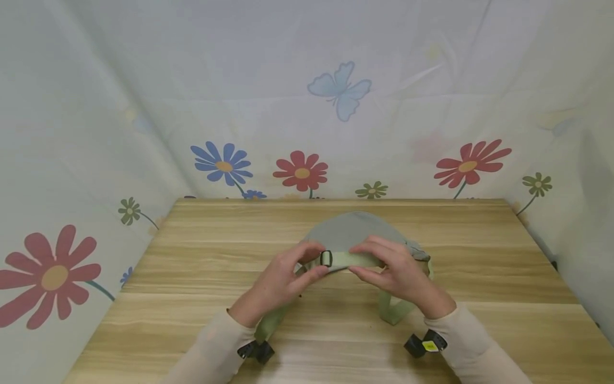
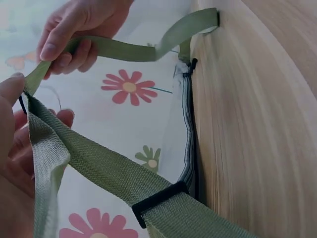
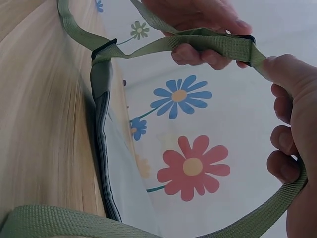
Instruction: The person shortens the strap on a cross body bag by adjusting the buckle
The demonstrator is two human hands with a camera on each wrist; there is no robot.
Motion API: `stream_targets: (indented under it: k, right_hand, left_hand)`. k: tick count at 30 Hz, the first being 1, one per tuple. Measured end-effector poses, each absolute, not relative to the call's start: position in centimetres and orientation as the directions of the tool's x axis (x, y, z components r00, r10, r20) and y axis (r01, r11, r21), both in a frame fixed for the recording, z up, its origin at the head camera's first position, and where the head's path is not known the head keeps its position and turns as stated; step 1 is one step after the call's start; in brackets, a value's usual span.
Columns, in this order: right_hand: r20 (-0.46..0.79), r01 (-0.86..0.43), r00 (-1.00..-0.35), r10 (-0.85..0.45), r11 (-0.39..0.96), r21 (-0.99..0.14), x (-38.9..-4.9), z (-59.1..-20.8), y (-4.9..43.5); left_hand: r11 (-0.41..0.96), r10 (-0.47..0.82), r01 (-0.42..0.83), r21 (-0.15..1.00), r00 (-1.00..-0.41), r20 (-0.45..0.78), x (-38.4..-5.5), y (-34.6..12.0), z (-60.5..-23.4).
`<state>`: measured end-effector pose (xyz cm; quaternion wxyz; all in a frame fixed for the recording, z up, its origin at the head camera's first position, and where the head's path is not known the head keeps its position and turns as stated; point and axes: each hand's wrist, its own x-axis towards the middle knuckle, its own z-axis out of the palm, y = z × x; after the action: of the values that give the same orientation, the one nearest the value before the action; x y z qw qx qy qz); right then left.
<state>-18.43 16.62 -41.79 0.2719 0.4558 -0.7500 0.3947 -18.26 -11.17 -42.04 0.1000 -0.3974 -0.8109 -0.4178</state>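
Note:
A light green webbing strap point(image 1: 352, 260) is stretched between both hands above the table, in front of a flat grey-green fabric bag point(image 1: 357, 229) with a rounded far edge. My left hand point(image 1: 280, 274) pinches the strap by a black slider buckle point(image 1: 326, 258). To its right, my right hand point(image 1: 403, 269) grips the same strap between thumb and fingers; in the right wrist view the webbing point(image 3: 257, 215) also runs past the curled fingers. A second black slider point(image 2: 161, 201) crosses a lower stretch of strap in the left wrist view. The bag's underside is hidden.
The bag lies on a wood-grain table point(image 1: 216, 229). Loops of strap point(image 1: 393, 312) hang down near the right forearm. Behind the table's back edge stands a pale curtain point(image 1: 268, 112) with printed flowers. A small black camera point(image 1: 256, 351) sits on each wrist.

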Motion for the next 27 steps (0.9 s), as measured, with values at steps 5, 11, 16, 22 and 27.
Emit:
stream_targets:
  k: [5,11,16,22,27]
  right_hand:
    - [0.794,-0.914,-0.405,-0.454,0.201,-0.352,-18.7,-42.1,16.2]
    - [0.801,-0.914,-0.405,-0.441,0.188,-0.358,-18.6,-42.3,15.7]
    - [0.806,-0.918,-0.397,-0.438,0.177,-0.355,-18.6,-42.3,15.3]
    - [0.782,-0.912,-0.409,-0.470,0.186,-0.366,-18.5,-42.2,14.8]
    - [0.741,-0.894,-0.448,-0.500,0.242,-0.377,-18.2,-42.3,15.2]
  left_hand:
    - [0.245,0.555,0.715,0.654,-0.657,0.510,-18.3,-11.0,-42.1]
    - [0.231,0.556,0.709,0.666,-0.658,0.507,-18.4,-11.0,-42.2]
    - [0.248,0.558,0.700,0.669,-0.668,0.492,-18.2,-11.0,-41.9]
    - [0.245,0.582,0.725,0.644,-0.641,0.500,-18.2,-10.9,-41.6]
    - [0.253,0.566,0.719,0.648,-0.653,0.504,-18.3,-11.2,-41.4]
